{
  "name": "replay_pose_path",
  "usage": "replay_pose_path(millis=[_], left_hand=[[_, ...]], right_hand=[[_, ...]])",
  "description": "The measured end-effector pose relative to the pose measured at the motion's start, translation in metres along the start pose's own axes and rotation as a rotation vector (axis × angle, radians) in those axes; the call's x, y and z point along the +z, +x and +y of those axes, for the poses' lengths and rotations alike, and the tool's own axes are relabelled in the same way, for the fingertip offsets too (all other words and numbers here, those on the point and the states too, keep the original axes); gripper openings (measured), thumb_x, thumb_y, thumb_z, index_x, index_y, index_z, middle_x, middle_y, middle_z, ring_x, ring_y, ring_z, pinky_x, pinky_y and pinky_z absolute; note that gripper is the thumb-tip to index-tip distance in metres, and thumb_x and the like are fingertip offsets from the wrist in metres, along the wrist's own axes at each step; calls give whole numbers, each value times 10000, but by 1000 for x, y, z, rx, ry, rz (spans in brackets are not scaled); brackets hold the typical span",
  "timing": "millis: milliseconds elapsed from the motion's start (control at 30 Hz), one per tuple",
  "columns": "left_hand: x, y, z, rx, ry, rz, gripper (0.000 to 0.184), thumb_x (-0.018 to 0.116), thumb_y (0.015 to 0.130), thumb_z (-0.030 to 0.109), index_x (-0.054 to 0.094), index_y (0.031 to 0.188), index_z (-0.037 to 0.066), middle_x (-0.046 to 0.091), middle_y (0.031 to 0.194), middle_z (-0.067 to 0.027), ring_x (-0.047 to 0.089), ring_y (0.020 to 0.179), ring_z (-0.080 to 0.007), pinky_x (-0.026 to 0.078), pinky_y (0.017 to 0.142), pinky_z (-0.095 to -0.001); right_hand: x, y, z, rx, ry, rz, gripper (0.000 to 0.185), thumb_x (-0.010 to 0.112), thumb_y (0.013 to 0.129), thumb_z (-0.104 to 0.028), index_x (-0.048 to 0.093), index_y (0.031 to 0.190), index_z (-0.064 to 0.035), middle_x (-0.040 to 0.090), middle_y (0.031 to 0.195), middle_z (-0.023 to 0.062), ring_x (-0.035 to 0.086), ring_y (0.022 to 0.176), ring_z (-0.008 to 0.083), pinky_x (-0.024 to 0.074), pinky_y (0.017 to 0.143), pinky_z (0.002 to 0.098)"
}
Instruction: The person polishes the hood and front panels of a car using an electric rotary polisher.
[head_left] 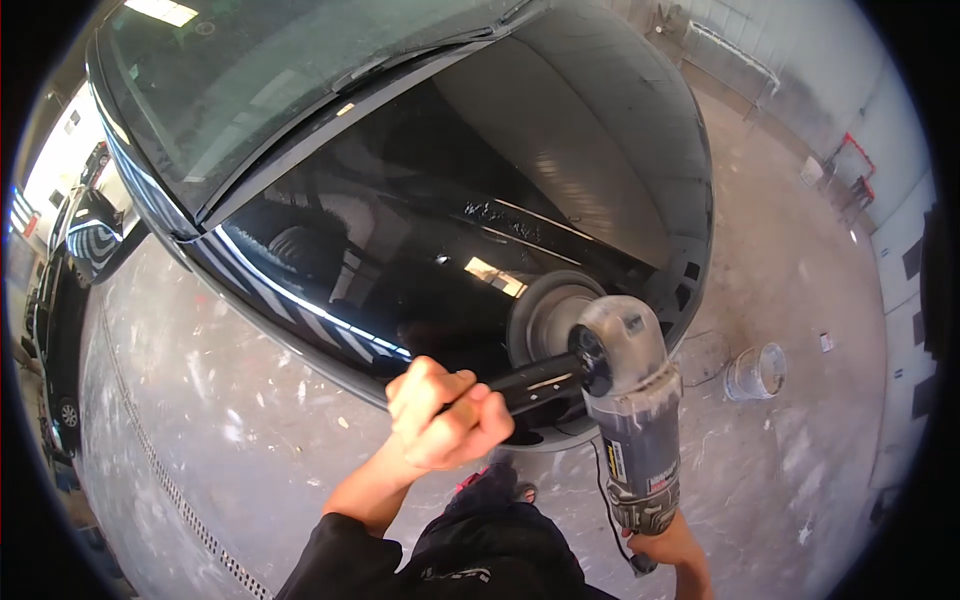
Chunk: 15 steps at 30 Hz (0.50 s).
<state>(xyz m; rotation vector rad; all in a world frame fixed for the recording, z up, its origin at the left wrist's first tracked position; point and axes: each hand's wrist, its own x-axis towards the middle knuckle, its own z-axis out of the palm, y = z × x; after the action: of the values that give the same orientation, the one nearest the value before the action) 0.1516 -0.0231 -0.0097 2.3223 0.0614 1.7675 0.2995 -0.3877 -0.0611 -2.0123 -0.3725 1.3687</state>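
Observation:
A grey and black power polisher point(640, 420) rests with its round pad point(545, 318) on the front part of a glossy black car hood point(430, 200). My left hand point(445, 415) is closed around the polisher's black side handle point(540, 385), left of the tool's head. At the rear end of the body, my right hand point(668, 545) grips the polisher; its fingers are partly hidden behind the tool. Wet-looking specks and light reflections show on the hood beyond the pad.
The windshield point(250, 80) is at the upper left. A bucket point(755, 372) stands on the floor right of the car. A cord point(606, 500) hangs beside the polisher. Another dark car point(65, 340) is at the far left, and a red stand point(858, 170) is at the right wall.

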Motion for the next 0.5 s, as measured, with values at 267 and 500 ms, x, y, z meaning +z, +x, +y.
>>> replay_pose_path(millis=[267,500], left_hand=[[-51,27,-46,-58,201,112,225,663,677,-89,510,770,47,583,758,-104,484,537,-191,374,469,-297],[-110,15,-68,-113,385,297,240,573,936,-5,427,745,9,504,734,-140,422,625,-203,298,546,-337]], right_hand=[[-3,23,-112,-163,-89,-101,333,716,683,-51,670,1011,-20,707,896,60,663,851,143,529,777,312],[11,61,-177,-598,-310,-272,651,707,724,-146,492,1316,17,688,1049,190,657,993,305,498,898,391]])
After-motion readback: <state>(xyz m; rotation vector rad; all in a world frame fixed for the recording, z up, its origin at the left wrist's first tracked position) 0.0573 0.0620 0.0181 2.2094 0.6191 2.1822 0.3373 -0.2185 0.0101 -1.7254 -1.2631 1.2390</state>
